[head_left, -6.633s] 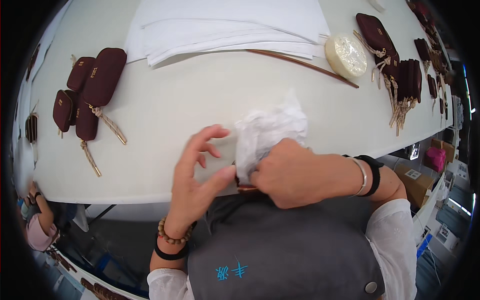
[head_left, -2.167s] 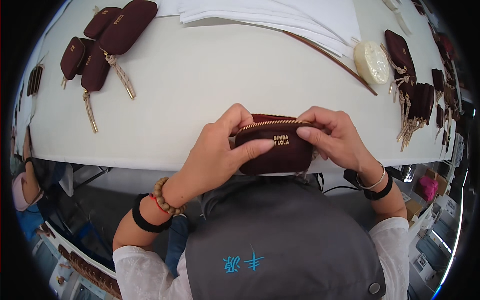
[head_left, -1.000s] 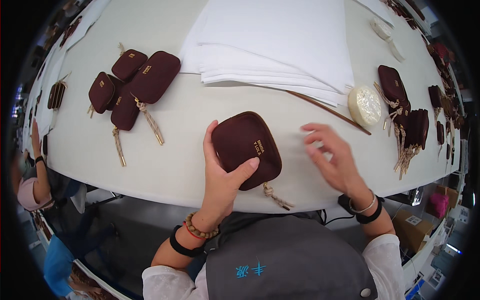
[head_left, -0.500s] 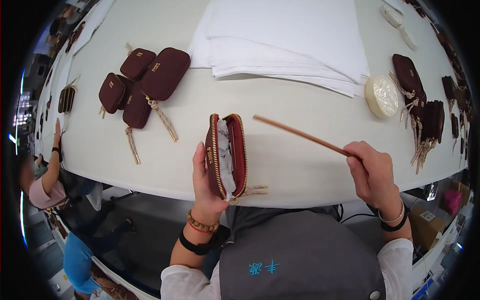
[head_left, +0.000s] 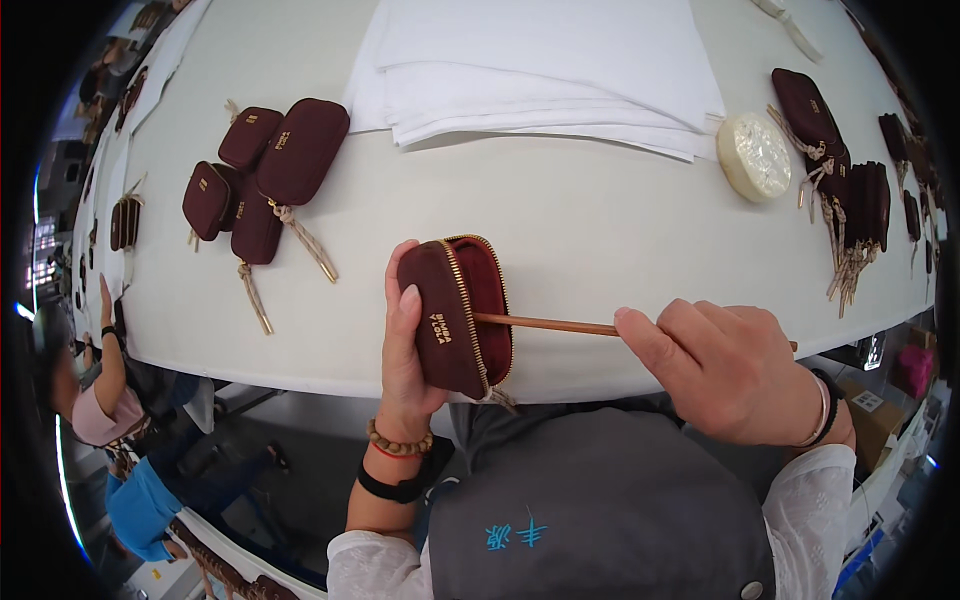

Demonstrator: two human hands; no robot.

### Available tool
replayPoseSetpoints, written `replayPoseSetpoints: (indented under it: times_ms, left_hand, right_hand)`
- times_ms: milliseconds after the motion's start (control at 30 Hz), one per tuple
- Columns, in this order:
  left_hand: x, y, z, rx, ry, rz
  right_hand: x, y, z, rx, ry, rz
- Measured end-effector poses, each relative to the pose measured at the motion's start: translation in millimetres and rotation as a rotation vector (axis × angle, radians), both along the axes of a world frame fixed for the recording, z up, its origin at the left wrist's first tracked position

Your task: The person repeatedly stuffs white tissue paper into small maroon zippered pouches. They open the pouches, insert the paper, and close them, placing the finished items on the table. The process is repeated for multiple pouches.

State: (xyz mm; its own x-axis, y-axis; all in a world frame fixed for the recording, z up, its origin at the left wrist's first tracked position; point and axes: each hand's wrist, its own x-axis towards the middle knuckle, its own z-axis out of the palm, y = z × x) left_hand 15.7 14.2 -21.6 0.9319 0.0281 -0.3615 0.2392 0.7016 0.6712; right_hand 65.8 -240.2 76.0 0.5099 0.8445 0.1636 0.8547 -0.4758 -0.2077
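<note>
I have the maroon pouch [head_left: 455, 315] in my left hand [head_left: 405, 345], stood on its side at the near edge of the table [head_left: 600, 220], its zip fully undone so the mouth faces my right. The fingers are wrapped round its back and the thumb lies along the front panel, so that hand is clamped firmly on it. My right hand [head_left: 730, 370] is closed in a fist round a thin wooden stick [head_left: 545, 324], whose tip has gone in through the open zip; how deep it reaches inside I cannot tell, since the lining hides the end.

As I judge it, I am in the middle of working on this pouch: it is open and the stick is in, but the inside is not yet dealt with and the zip is not closed. The two hands are apart, joined only by the stick.

Toward the far left of the table lies a cluster of pouches [head_left: 265, 175] with cord pulls, all shut and flat, which look finished to me. Along the right edge another row of pouches [head_left: 850, 170] waits, with a round cream disc [head_left: 755, 155] beside it. A stack of white sheets [head_left: 545, 65] sits at the far edge, untouched by either hand.
</note>
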Motion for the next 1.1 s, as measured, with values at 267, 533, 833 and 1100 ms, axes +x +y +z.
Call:
replayPoseSetpoints:
  times_ms: [267,533,833,1100]
  left_hand:
    - [7,-4,18,0.319,-0.051,-0.05]
    - [10,-19,27,0.451,-0.104,-0.167]
    - [-10,-30,27,0.434,-0.142,-0.074]
    - [-16,-37,29,0.504,-0.108,-0.139]
  right_hand:
    - [11,-21,-8,0.112,0.197,-0.051]
    - [-12,-1,-47,0.177,0.43,-0.22]
    - [-3,-33,-69,0.345,0.62,-0.345]
    - [-3,-30,-65,0.197,0.306,-0.237]
